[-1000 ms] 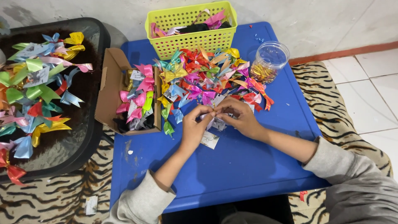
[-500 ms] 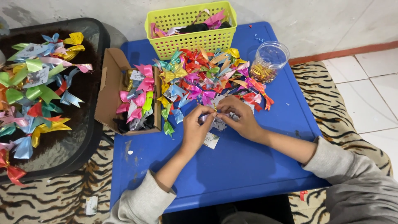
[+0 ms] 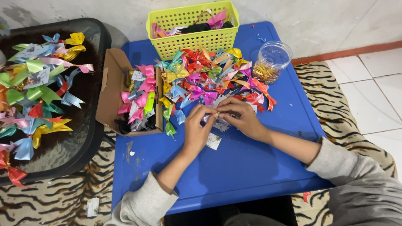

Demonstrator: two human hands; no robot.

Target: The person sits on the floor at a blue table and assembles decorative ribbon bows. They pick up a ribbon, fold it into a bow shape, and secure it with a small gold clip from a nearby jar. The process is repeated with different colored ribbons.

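Head view: both hands met over one small piece at the near edge of the ribbon bow pile [image 3: 209, 77].
Left hand [image 3: 197, 129]: fingers curled shut, tips pinching a pale ribbon bit [image 3: 210, 118]; it had slid up and inward toward the pile versus a second back.
Right hand [image 3: 242, 118]: fingers closed on the same pale ribbon bit from the other side, knuckles up; it had barely shifted.
Change: hands drew tighter together, so the piece looked more covered than before; exact shape of it could not be told.
Meaning: judged mid-fold or mid-pinch on one bow, not yet released.
Held piece place: touching the near edge of the pile, low over the blue table [image 3: 234, 167].
Paper tag [image 3: 213, 141]: lay flat just on the near side of the pile, under the left hand's wrist line.
Cardboard box [image 3: 112, 90]: left of the pile, touching it, holding pink and green bows.
Yellow basket [image 3: 193, 31]: far side of the pile.
Clear jar [image 3: 271, 62]: right of the pile, gold bits inside.
Black tray [image 3: 79, 138]: well left of the pile, more bows on it.
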